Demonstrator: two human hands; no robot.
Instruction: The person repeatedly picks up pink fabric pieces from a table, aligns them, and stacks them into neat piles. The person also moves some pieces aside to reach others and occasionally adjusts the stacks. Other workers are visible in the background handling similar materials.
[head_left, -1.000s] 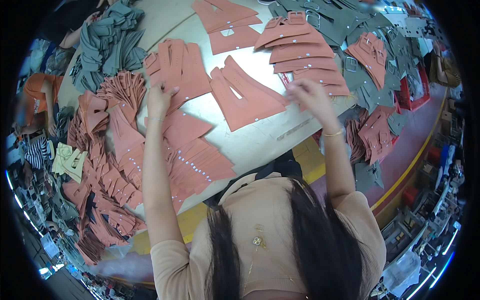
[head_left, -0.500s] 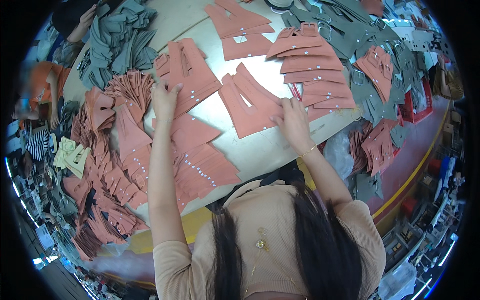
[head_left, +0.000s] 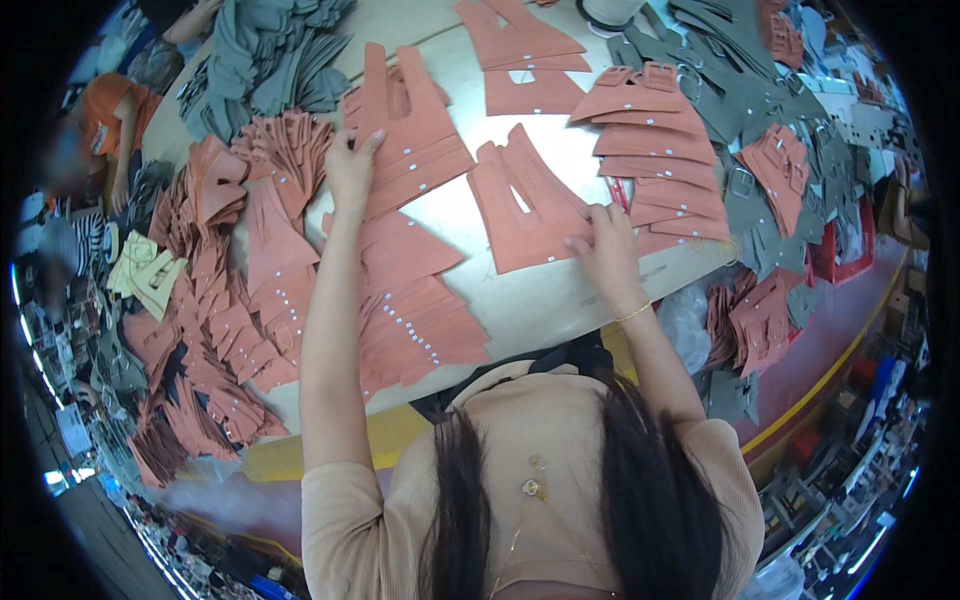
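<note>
My left hand [head_left: 352, 168] is closed at the left edge of a salmon fabric piece [head_left: 425, 145] with a long slot, lying on similar pieces. Its thumb is on top; the fingertips are partly hidden. My right hand [head_left: 612, 250] pinches the right edge of another salmon slotted piece [head_left: 540, 225], which lies flat by itself on the pale table [head_left: 450, 295]. Small white tags mark the pieces' lower edges. Right of that hand, salmon pieces with covered buckles [head_left: 660, 165] overlap in a fanned row. Below my left hand, more salmon pieces [head_left: 420, 330] fan out.
Grey-green pieces [head_left: 265, 60] are heaped at the far left, with more grey-green buckled pieces [head_left: 715, 75] at the right. Salmon bundles [head_left: 205, 340] crowd the left edge. A white spool [head_left: 608, 12] stands at the back. A person in orange [head_left: 110, 115] is at the left.
The slotted piece at my left hand has slid slightly farther up the table, covering more of the buckle beside it. My right hand keeps its hold. The whole view has shifted a little.
</note>
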